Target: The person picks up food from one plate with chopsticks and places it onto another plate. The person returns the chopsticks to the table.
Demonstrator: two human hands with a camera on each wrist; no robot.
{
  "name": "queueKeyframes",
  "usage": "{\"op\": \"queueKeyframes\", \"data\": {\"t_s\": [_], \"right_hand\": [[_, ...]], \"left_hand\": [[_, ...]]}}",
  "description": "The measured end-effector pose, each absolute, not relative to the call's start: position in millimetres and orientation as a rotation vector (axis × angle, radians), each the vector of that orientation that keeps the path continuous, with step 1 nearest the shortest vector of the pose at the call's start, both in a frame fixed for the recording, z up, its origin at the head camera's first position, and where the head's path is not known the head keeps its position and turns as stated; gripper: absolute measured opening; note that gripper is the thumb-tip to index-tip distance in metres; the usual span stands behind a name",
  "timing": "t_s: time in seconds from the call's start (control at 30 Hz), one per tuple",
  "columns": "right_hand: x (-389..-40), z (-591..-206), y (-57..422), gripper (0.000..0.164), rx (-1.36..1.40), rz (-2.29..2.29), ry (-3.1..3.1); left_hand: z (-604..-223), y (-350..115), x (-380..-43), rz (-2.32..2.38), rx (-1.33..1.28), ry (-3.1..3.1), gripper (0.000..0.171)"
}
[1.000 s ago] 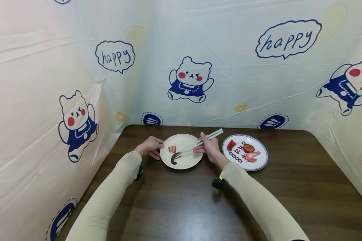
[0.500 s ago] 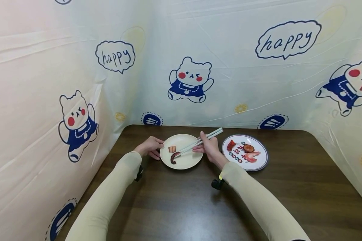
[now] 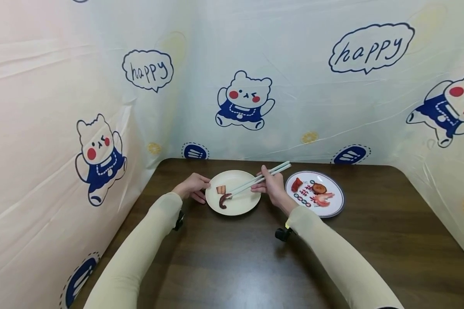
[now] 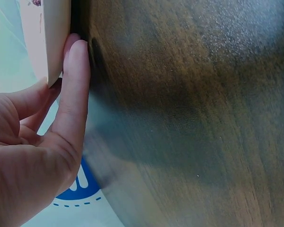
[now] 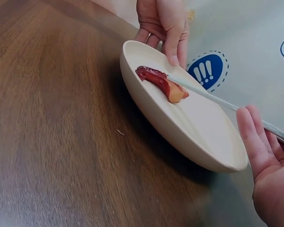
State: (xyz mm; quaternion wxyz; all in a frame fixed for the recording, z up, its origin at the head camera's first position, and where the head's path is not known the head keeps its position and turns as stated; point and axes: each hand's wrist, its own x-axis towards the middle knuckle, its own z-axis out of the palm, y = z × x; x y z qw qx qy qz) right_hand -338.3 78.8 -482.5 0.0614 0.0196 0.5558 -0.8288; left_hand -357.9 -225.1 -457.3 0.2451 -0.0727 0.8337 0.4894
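Note:
My left hand (image 3: 193,187) pinches the left rim of a cream plate (image 3: 242,207), thumb at the edge and fingers underneath in the left wrist view. My right hand (image 3: 273,188) holds a pair of pale chopsticks (image 3: 245,185) slanting down leftward over the plate. Their tips are right at a dark red, curled octopus tentacle piece (image 3: 223,202), which lies on the plate and shows its sucker side in the right wrist view (image 5: 154,78). Beside it, toward the far side, lies a small pinkish-brown striped piece of food (image 3: 221,189).
Right of my right hand stands a white, blue-rimmed plate (image 3: 307,209) with a red piece (image 3: 296,185), a round brown slice (image 3: 319,189) and a shrimp-like pink piece (image 3: 323,200). The brown wooden table (image 3: 232,257) meets a printed cloth backdrop (image 3: 294,107) behind and at the sides.
My right hand and the chopsticks have shifted slightly to the right. The left hand stays on the plate rim, and the food pieces keep their places. The head view has tilted a little.

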Motion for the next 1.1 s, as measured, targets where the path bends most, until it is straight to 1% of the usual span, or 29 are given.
{"op": "queueKeyframes", "data": {"t_s": [0.17, 0.37, 0.7, 1.0, 1.1], "right_hand": [[-338, -478, 85, 0.054, 0.033, -2.486, 1.704], [-338, -475, 91, 0.055, 0.015, -2.444, 1.738], [-333, -476, 105, 0.045, -0.001, -2.432, 1.73], [-335, -472, 113, 0.044, -0.014, -2.44, 1.713], [-334, -470, 114, 0.046, -0.022, -2.43, 1.711]], "left_hand": [[-456, -224, -361, 1.308, -0.217, 2.293, 0.041], [-457, -224, -364, 1.279, -0.213, 2.308, 0.041], [-459, -223, -365, 1.264, -0.21, 2.303, 0.042], [-456, -224, -366, 1.288, -0.214, 2.278, 0.042], [-458, -227, -363, 1.307, -0.211, 2.273, 0.042]]}}
